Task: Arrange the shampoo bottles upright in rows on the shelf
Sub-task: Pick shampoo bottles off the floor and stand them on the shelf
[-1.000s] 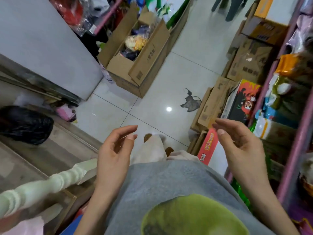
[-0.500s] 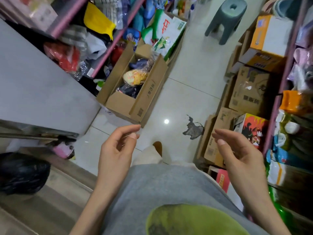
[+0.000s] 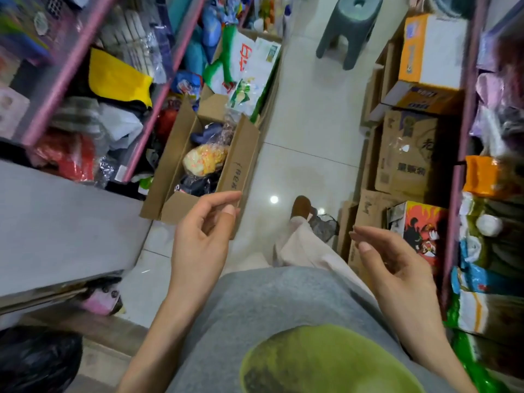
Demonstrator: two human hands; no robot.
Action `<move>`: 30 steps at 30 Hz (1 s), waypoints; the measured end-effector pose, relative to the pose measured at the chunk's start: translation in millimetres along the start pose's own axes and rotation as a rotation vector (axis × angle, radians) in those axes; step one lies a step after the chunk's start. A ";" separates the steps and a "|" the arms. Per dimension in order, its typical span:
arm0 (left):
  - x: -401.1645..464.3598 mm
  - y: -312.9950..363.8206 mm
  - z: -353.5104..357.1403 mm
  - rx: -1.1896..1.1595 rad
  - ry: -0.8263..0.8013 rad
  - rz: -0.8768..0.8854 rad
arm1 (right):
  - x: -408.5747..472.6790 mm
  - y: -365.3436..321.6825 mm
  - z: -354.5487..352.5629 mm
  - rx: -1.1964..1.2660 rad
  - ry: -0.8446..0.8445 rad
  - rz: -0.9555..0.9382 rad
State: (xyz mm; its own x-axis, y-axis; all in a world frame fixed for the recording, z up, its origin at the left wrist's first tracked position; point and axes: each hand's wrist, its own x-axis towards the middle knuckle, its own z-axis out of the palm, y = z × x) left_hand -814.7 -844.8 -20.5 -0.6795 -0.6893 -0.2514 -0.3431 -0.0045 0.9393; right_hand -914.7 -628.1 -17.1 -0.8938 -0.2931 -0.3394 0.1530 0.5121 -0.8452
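I see no shampoo bottle clearly in this view. My left hand floats in front of my waist with loosely curled fingers and holds nothing. My right hand hangs at the same height, fingers relaxed and empty. Both are over a white tiled aisle floor. A pink-framed shelf packed with goods stands to the left, and another pink shelf full of packets runs along the right edge.
An open cardboard box of wrapped goods sits on the floor at the left. Stacked cartons line the right side. A grey plastic stool stands far down the aisle. A grey counter and black bag are at the left.
The view has tilted up and moved forward along the aisle, bringing more of the shelves and the stool into sight. Both hands stay raised and empty in about the same pose.
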 end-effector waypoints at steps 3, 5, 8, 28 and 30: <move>38.0 13.5 17.1 0.001 0.002 -0.003 | 44.2 -15.9 -5.1 0.008 -0.007 -0.021; 67.5 24.5 32.2 0.006 0.020 0.006 | 79.9 -27.2 -14.5 -0.001 0.001 -0.039; 110.9 43.0 57.2 0.013 0.037 -0.004 | 133.7 -45.1 -29.4 -0.015 -0.004 -0.053; 364.6 120.6 132.2 0.002 0.037 -0.067 | 423.5 -154.3 -20.2 -0.003 -0.022 -0.065; 398.6 132.8 131.3 -0.018 0.037 -0.076 | 449.5 -170.0 -14.3 0.004 -0.014 -0.056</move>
State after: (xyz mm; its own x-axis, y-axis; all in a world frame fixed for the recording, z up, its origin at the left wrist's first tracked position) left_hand -1216.2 -1025.0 -26.7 -0.6271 -0.7129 -0.3138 -0.3807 -0.0709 0.9220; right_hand -1348.5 -835.4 -20.0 -0.8952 -0.3320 -0.2974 0.1048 0.4917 -0.8644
